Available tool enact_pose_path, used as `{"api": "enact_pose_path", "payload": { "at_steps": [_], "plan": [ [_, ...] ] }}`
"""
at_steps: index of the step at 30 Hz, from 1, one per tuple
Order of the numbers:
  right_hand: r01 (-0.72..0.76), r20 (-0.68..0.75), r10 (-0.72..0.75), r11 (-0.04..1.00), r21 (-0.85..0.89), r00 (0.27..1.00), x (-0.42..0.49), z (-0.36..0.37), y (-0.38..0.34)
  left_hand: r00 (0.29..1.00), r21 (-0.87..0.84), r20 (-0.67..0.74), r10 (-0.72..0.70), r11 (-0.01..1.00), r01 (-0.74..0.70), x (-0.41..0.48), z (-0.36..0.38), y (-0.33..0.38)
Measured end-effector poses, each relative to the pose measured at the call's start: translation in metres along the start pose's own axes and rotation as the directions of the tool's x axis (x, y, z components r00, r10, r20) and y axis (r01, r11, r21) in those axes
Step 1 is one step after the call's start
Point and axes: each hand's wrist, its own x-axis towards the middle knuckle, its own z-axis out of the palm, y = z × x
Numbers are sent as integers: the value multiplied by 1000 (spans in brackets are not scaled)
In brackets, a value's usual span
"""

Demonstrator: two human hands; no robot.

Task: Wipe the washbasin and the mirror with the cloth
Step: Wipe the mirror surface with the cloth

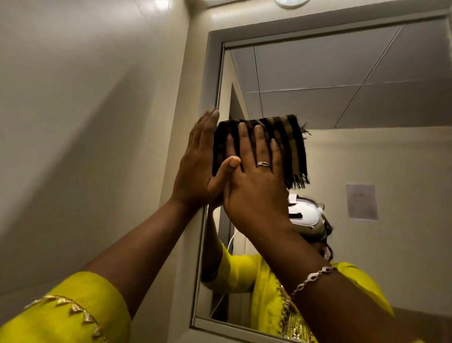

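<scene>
A dark brown and tan checked cloth (281, 137) with fringed edges lies flat against the mirror (367, 98), near its left side. My right hand (254, 176) presses the cloth to the glass with straight, spread fingers and wears a ring. My left hand (198, 166) is raised beside it with straight fingers along the mirror's left frame, its thumb lying across the cloth's lower left edge. The washbasin is out of view.
The mirror's grey frame (210, 73) meets a glossy beige wall (85, 122) on the left. The glass reflects a person in a yellow garment, ceiling panels and a paper sheet (362, 202) on the far wall. A round lamp (291, 3) sits above.
</scene>
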Motion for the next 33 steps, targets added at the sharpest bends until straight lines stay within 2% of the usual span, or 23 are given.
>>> {"api": "enact_pose_path", "payload": {
  "at_steps": [3, 9, 13, 20, 24, 33],
  "plan": [
    [46, 51, -46, 999, 12, 998, 3, 3, -6, 1000, -10, 8, 0, 1000, 0, 0, -1, 0],
    [50, 49, -51, 998, 28, 997, 1, 3, -9, 999, 1, 40, -32, 1000, 32, 0, -2, 1],
    [47, 8, -47, 999, -1, 999, -4, 3, -13, 997, -38, 43, -66, 997, 67, -6, -4, 2],
    [66, 85, -58, 994, -91, 995, -6, 5, -13, 988, -93, 50, -144, 985, 148, -44, -5, 15],
    [47, 40, -44, 996, -81, 998, -11, 6, -12, 985, 8, 49, -167, 986, 167, -59, -2, 23],
    [62, 10, -63, 997, 53, 998, -28, -1, 10, 986, 215, 130, -101, 974, 71, -67, -3, 24]
  ]
}}
